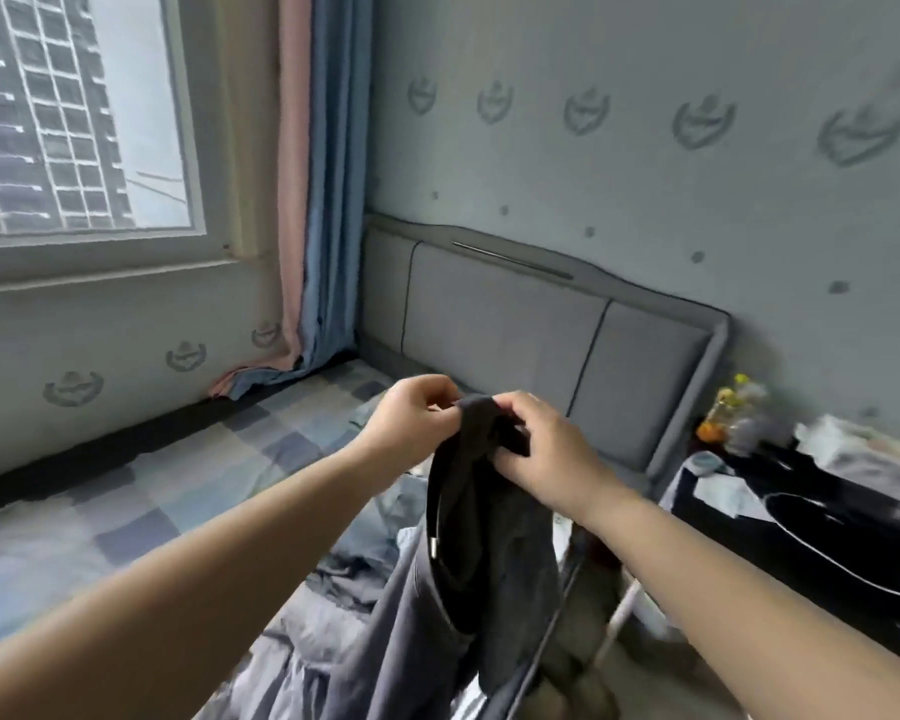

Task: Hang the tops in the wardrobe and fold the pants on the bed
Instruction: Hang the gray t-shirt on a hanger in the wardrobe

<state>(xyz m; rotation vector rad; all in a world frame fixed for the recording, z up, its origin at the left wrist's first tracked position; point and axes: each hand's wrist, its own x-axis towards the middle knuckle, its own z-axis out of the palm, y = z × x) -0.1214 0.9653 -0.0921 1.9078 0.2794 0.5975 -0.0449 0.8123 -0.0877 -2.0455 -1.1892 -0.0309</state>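
Head view, nearest first: two bare forearms are reaching forward from the bottom corners, meeting over the bed (141, 475). Between them a dark grey garment (489, 553) is hanging down, held up off the bedding. It has a drawstring with a metal tip dangling along its left edge, so it is probably a pair of pants, held by the waistband, though the cut is not plain enough to be sure. The left hand (411, 415) is pinching the top edge of the fabric between curled fingers and thumb; the right hand (536, 444) is gripping the same bunched edge just beside it, fingers wrapped over the cloth.

Under the hanging piece, a heap of crumpled clothes (333, 621) in grey and pale blue is lying on the checked bedcover. How many pieces are in it I cannot tell, as they are tangled together. Beyond the hands, one padded grey headboard (515, 324) is standing against the wall. To the right, a cluttered side surface (827, 491) is carrying dark items and a few bottles, too blurred to count. One window (74, 122) and one curtain (323, 200) are filling the far left.

As for progress, I judge the work to be at an early stage: no folded pants are showing on the bed, the wardrobe is out of view, and one garment is in hand with the heap left to sort.
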